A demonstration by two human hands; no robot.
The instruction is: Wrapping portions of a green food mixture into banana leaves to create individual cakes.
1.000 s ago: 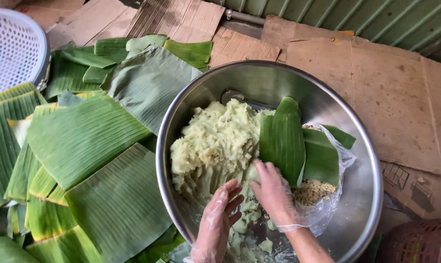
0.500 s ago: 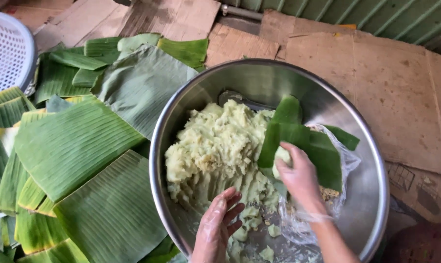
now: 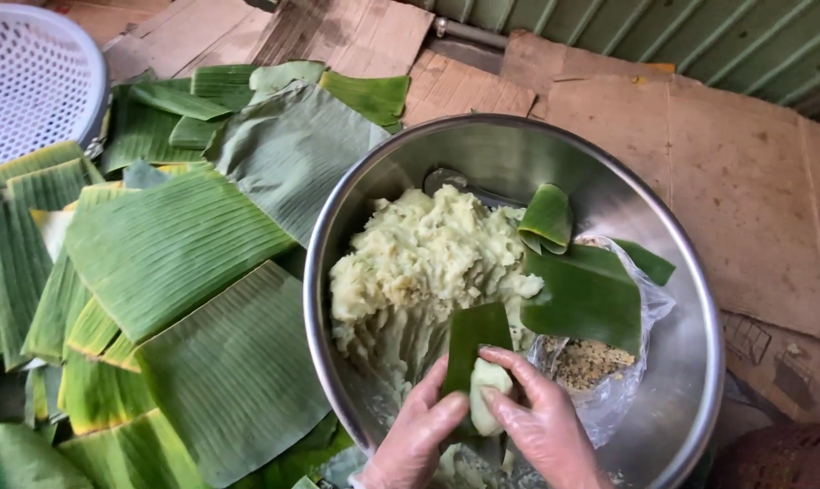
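We cup a pale lump of dough [image 3: 488, 406] on a small green leaf strip [image 3: 475, 340] between left hand [image 3: 421, 436] and right hand [image 3: 541, 426] — low over the steel bowl [image 3: 690, 299], cut banana leaves [image 3: 170, 244] stacked beside for easy reach.

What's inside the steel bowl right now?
The bowl holds pale mash, leaf pieces, and a bag of speckled filling. The bottom under the mash is hidden.

So the floor is covered in flattened brown cardboard [image 3: 754, 181]. The big steel bowl [image 3: 700, 362] sits right on it; left of the bowl, a pile of cut banana leaves [image 3: 165, 244], and a white plastic basket [image 3: 29, 81] beyond them, far left.
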